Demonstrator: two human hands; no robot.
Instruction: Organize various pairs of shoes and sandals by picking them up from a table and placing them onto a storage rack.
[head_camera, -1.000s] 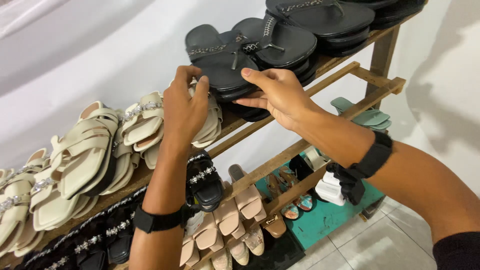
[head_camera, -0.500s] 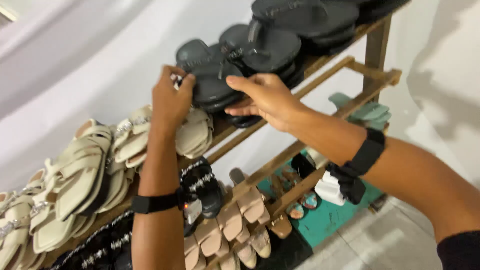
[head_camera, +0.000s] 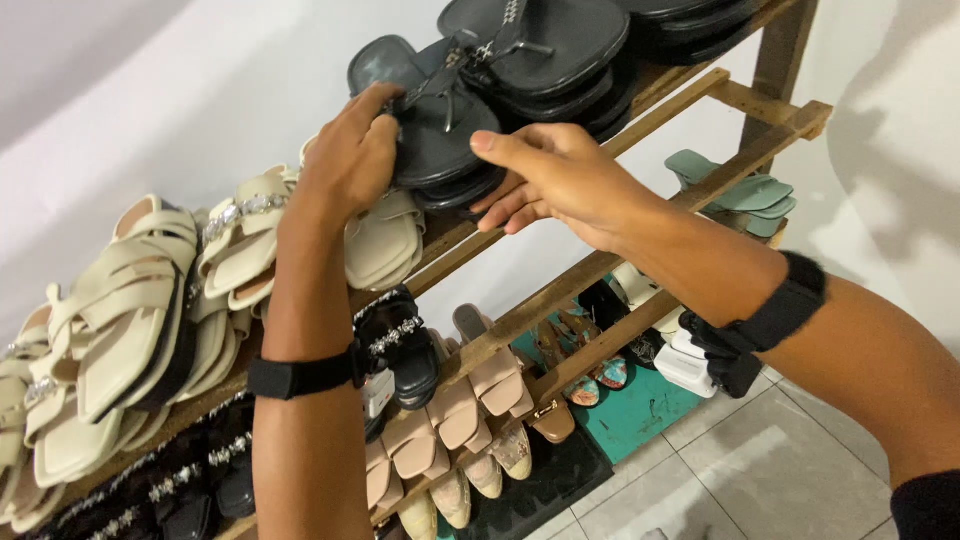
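**Desk:** What does the frame show at the top shelf (head_camera: 640, 100)?

**Caption writer:** A person's left hand (head_camera: 350, 165) closes on the near end of a black flat sandal (head_camera: 440, 125) that lies on top of a small stack on the slatted wooden rack. The fingers curl over the sandal's edge and the thumb looks tucked beneath, so the grip is closed around the sole rather than merely resting on it.

**Desk:** And the right hand (head_camera: 570, 180)?

**Caption writer:** It hovers just beside the same stack, loosely open, fingers reaching under the lower black sandals (head_camera: 465, 190). Whether the fingertips touch them cannot be told; it holds nothing.

**Desk:** Which way does the sandal lie?

**Caption writer:** Its long axis runs up and away from the left hand toward the wall, toe post and strap (head_camera: 445, 85) on the far half. The left hand is on it; the right hand sits to its right and slightly lower.

**Desk:** Surroundings?

**Caption writer:** Cream strappy sandals (head_camera: 130, 300) crowd the same shelf to the left, more black pairs (head_camera: 560, 45) sit to the right, and beige flats (head_camera: 470, 400) fill the shelf below. Both wrists carry black bands.
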